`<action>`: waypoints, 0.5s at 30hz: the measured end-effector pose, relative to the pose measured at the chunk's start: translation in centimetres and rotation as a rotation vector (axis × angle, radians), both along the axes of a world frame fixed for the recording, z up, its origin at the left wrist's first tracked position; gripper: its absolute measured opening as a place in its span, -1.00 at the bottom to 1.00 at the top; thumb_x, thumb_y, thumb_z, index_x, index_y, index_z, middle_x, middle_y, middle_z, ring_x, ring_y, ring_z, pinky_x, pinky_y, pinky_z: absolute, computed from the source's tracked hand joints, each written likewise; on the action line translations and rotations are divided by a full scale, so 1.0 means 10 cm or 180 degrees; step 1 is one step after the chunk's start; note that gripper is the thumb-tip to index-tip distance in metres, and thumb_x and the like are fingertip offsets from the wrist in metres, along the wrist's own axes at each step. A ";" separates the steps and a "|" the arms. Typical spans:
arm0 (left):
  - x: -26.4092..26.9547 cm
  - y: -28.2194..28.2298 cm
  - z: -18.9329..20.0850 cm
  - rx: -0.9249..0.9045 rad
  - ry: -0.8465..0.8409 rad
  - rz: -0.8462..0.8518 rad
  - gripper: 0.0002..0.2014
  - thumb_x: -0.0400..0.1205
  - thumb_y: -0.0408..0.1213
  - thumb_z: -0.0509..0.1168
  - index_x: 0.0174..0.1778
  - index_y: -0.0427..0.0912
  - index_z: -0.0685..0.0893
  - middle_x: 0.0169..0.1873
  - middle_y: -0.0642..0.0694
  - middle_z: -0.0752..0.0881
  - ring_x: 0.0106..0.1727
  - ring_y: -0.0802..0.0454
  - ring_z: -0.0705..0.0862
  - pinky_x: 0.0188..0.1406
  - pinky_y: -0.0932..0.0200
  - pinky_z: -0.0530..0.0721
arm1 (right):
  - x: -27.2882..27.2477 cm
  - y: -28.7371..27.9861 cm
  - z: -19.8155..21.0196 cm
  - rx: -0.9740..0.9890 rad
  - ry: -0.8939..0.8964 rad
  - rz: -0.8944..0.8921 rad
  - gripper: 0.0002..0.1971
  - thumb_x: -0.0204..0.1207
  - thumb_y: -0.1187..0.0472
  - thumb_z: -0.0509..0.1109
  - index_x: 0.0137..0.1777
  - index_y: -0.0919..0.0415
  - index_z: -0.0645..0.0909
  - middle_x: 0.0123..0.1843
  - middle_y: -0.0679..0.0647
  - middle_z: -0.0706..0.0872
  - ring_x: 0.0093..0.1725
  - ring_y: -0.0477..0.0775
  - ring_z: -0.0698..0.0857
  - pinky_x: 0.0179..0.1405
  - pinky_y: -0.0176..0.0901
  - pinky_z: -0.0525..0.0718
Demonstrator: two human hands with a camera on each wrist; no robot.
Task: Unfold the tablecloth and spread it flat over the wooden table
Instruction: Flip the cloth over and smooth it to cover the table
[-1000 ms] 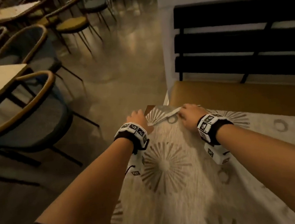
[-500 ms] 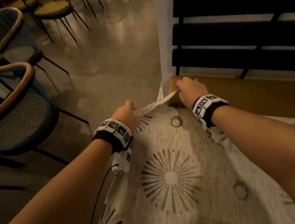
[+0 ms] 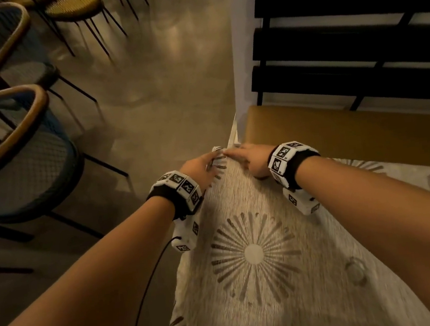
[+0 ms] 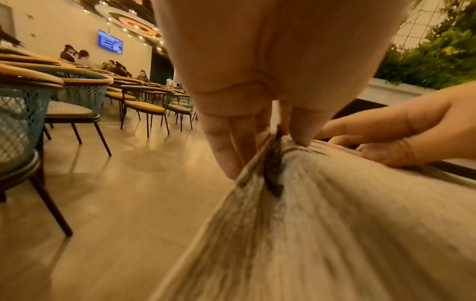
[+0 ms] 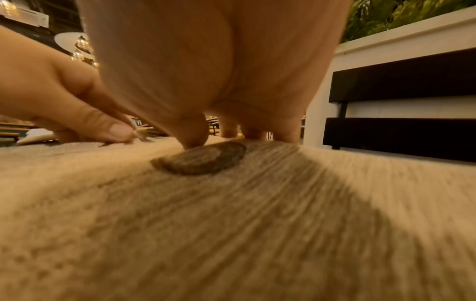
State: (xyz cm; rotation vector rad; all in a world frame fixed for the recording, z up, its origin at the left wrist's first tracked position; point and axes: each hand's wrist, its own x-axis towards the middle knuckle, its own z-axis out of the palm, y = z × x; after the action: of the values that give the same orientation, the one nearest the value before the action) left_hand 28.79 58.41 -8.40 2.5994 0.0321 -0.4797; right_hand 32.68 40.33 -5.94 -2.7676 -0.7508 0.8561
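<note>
Since half a second before, both hands had drawn together at the cloth's far corner. Left hand (image 3: 200,166) pinched the tablecloth (image 3: 269,269) corner; right hand (image 3: 251,160), just beside it, pressed spread fingers (image 5: 229,128) onto the cloth covering the wooden table (image 3: 339,135).
</note>
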 end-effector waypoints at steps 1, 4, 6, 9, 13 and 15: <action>0.05 -0.02 0.01 0.0096 0.0060 -0.0010 -0.55 0.72 -0.20 0.15 0.56 0.10 0.39 0.17 -0.14 0.72 0.08 -0.12 0.72 0.02 0.09 0.66 | 0.01 0.00 -0.01 -0.0058 0.0014 0.0022 -0.16 0.52 0.44 0.16 0.67 -0.23 -0.04 0.58 0.16 0.29 0.44 0.23 0.44 0.07 -0.14 0.50; 0.23 -0.01 0.06 0.0389 0.0047 0.0061 -0.65 0.74 -0.20 0.10 0.42 -0.17 0.54 0.21 -0.22 0.71 0.19 -0.23 0.68 0.14 0.04 0.60 | 0.02 0.02 -0.05 -0.0138 -0.0001 0.0030 -0.21 0.57 0.36 0.13 0.66 -0.27 -0.08 0.56 0.16 0.27 0.39 0.24 0.46 0.04 -0.17 0.42; 0.33 0.06 0.07 0.0388 0.0046 0.0191 -0.66 0.72 -0.22 0.16 0.39 -0.12 0.61 0.22 -0.20 0.73 0.21 -0.23 0.69 0.15 0.10 0.59 | 0.02 0.03 -0.07 -0.0177 0.0041 0.0012 -0.23 0.60 0.31 0.13 0.65 -0.30 -0.12 0.60 0.17 0.22 0.39 0.29 0.48 0.11 -0.06 0.49; 0.39 0.15 0.00 0.0555 0.0373 0.0280 -0.74 0.58 -0.14 0.20 0.09 -0.09 0.71 0.12 -0.21 0.77 0.02 -0.24 0.73 0.10 -0.05 0.69 | 0.03 0.06 -0.06 -0.0175 0.0059 0.0008 -0.19 0.59 0.34 0.14 0.65 -0.30 -0.15 0.56 0.16 0.28 0.32 0.27 0.52 0.13 -0.03 0.52; 0.34 0.10 -0.01 0.0562 0.0480 0.0376 -0.52 0.69 -0.22 0.18 0.54 -0.25 0.40 0.48 -0.26 0.50 0.46 -0.26 0.50 0.43 -0.02 0.46 | 0.02 0.06 -0.07 -0.0202 0.0028 0.0022 -0.17 0.57 0.37 0.13 0.65 -0.30 -0.16 0.48 0.15 0.35 0.26 0.23 0.52 0.06 -0.11 0.44; 0.34 0.05 0.01 0.0295 0.0248 0.0224 -0.50 0.71 -0.27 0.18 0.61 -0.12 0.34 0.52 -0.16 0.47 0.53 -0.16 0.44 0.42 0.10 0.40 | 0.03 0.05 -0.09 -0.0218 0.0026 0.0036 -0.17 0.57 0.36 0.13 0.64 -0.32 -0.17 0.43 0.14 0.37 0.23 0.23 0.53 0.04 -0.09 0.45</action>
State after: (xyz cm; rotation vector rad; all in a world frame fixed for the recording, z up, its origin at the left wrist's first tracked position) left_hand 32.18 58.86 -8.28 2.6585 0.1755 -0.5660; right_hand 32.94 40.83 -6.81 -2.8201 -0.7502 0.9115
